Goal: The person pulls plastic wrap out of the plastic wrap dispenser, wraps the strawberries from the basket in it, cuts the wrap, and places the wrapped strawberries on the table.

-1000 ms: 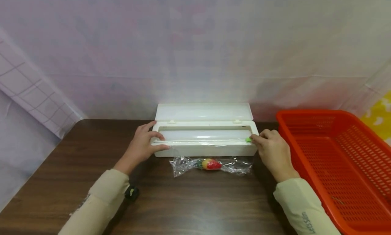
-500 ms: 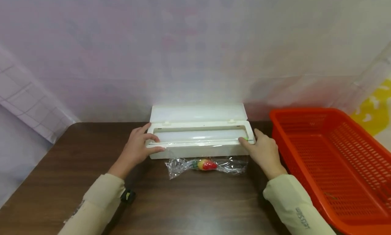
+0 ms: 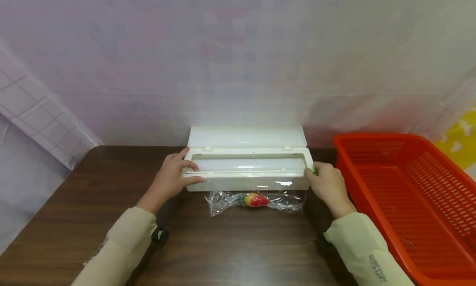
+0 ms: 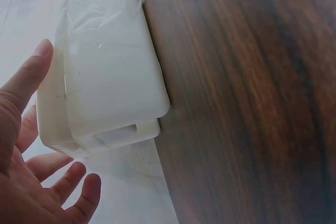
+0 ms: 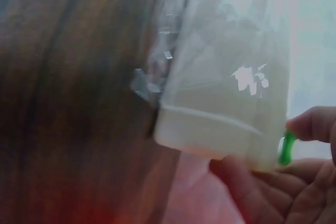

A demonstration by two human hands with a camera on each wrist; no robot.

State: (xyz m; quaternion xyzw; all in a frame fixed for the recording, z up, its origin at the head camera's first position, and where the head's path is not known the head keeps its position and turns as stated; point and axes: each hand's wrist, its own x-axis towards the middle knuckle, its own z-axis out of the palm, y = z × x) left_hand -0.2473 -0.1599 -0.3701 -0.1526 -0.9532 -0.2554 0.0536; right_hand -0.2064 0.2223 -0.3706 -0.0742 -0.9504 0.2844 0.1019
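Note:
A white cling film dispenser [image 3: 249, 182] lies along the back of the table with its lid [image 3: 247, 136] raised, showing the film roll [image 3: 249, 164] inside. My left hand [image 3: 169, 176] steadies its left end, index finger over the top and thumb at the front; the left wrist view shows the other fingers loose by the end. At the right end, my right hand [image 3: 329, 184] pinches the green slide cutter [image 5: 286, 147] between thumb and finger. Clear film hangs over the front. Before the box lies a red, yellow and green fruit-like piece [image 3: 257, 200] in clear film [image 3: 219, 201], twisted at both sides.
A red plastic basket [image 3: 383, 220] with slotted walls stands close to my right forearm. Brown wood-grain table [image 3: 230, 244] extends in front of the dispenser. A pale curtain [image 3: 241, 71] hangs right behind the raised lid.
My right hand has shifted rightward, bringing the green slide cutter from just inside the dispenser's right end to its very edge. My left hand keeps its place on the left end.

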